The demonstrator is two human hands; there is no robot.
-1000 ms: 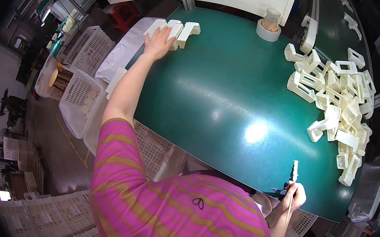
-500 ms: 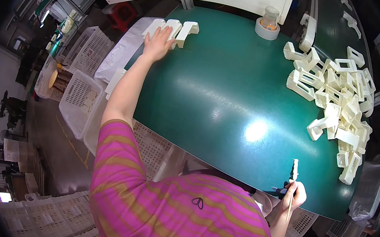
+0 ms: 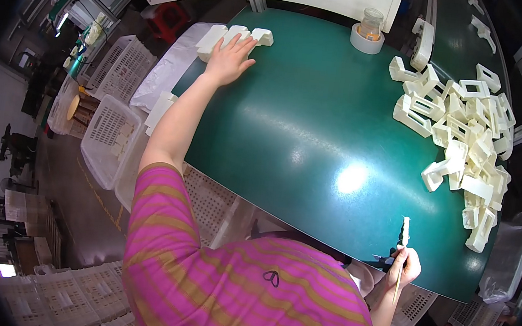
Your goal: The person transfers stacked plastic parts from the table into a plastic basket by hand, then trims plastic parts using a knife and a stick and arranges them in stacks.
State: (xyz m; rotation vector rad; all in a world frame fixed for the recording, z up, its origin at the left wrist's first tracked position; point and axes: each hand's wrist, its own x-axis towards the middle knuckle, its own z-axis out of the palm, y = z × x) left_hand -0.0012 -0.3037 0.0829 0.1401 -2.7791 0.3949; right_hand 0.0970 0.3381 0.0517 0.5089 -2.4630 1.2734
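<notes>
My left hand (image 3: 227, 65) lies with spread fingers over a short row of white plastic parts (image 3: 212, 40) at the table's far left corner. Its fingertips reach the middle and right-hand parts, and the hand hides much of them. Close to the table's front edge, my right hand (image 3: 408, 266) is closed around a thin stick with a lumpy white tip (image 3: 405, 230), which points away from me.
A pile of cream plastic parts (image 3: 483, 143) covers the right side of the green table (image 3: 290, 115). At the back stand a glass jar (image 3: 371, 24) and a white roll (image 3: 366, 43) beneath it. A perforated crate (image 3: 107, 142) is on the left.
My left hand has shifted right and slightly toward me along the row, its fingers now on the right-hand parts. The right hand has barely moved with the stick.
</notes>
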